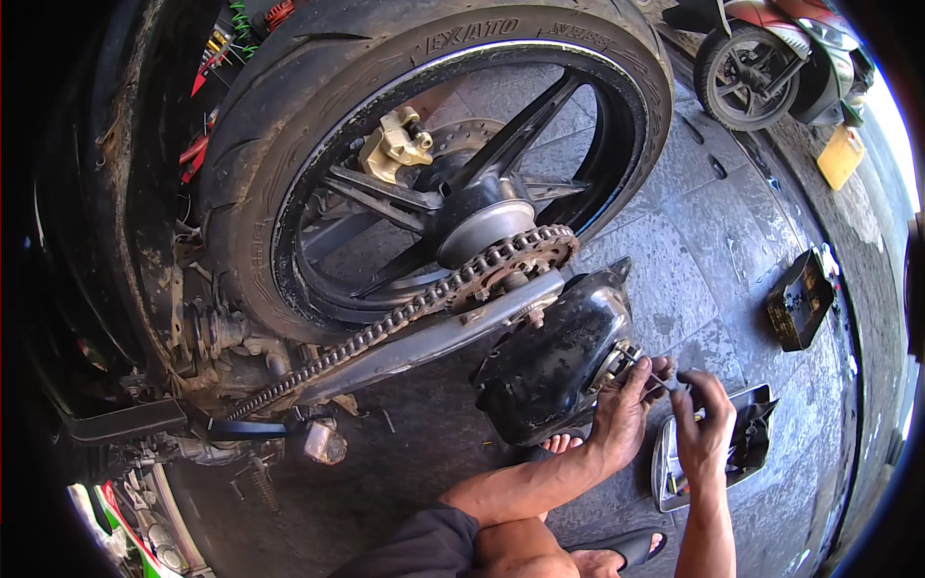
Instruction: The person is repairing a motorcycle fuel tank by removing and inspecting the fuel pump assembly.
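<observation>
A black, scuffed motorcycle fuel tank (554, 352) lies on the floor beside the rear wheel. A round metal filler fitting (615, 365) shows on its right side. My left hand (621, 414) is right by this fitting, thumb and fingers pinched together. My right hand (707, 424) comes up close on the right, fingers bent and closed. Between the fingertips of both hands runs a thin dark metal rod (661, 381); its ends are hidden by the fingers, so its exact kind is unclear.
The rear wheel (636, 183) with chain (376, 332) and swingarm (424, 342) fills the upper left. A gold brake caliper (393, 144) sits inside the rim. An open tray (665, 462) lies below my hands, a black bin (802, 301) farther right. A scooter stands beyond.
</observation>
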{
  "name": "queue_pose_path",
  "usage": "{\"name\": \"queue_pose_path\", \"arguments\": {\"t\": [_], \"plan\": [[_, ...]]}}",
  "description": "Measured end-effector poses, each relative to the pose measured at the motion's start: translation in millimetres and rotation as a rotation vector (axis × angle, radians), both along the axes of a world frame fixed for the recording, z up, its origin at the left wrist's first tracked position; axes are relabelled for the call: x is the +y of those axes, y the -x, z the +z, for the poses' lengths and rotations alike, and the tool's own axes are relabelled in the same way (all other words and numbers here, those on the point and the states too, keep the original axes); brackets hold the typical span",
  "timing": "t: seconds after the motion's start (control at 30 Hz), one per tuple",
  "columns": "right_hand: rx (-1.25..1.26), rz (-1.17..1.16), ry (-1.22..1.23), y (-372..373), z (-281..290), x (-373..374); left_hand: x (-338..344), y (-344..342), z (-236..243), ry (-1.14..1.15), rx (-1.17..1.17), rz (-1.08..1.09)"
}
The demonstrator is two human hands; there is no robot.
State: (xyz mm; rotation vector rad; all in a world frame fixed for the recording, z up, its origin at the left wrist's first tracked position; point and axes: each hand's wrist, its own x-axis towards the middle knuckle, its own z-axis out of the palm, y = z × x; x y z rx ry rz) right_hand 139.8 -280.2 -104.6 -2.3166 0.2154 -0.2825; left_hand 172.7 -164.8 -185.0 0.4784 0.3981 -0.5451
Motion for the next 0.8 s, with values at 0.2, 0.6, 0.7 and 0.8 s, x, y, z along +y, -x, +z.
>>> {"name": "queue_pose_path", "arguments": {"t": [0.2,0.6,0.7,0.8], "plan": [[0.477,-0.273,-1.047,-12.5,15.5,13.0,3.4,-2.7,-4.8,0.032,0.073,-0.059],[0.442,-0.263,-0.529,-11.9,-7.3,0.9,2.0,-2.3,7.6,0.001,0.012,0.059],[0.001,0.145,0.224,-4.5,4.7,-11.2,0.5,-4.2,10.3,-0.05,0.048,0.028],[0.263,-0.101,-0.26,-12.9,7.1,8.9,4.4,-7.2,12.5,0.024,0.086,0.018]]}}
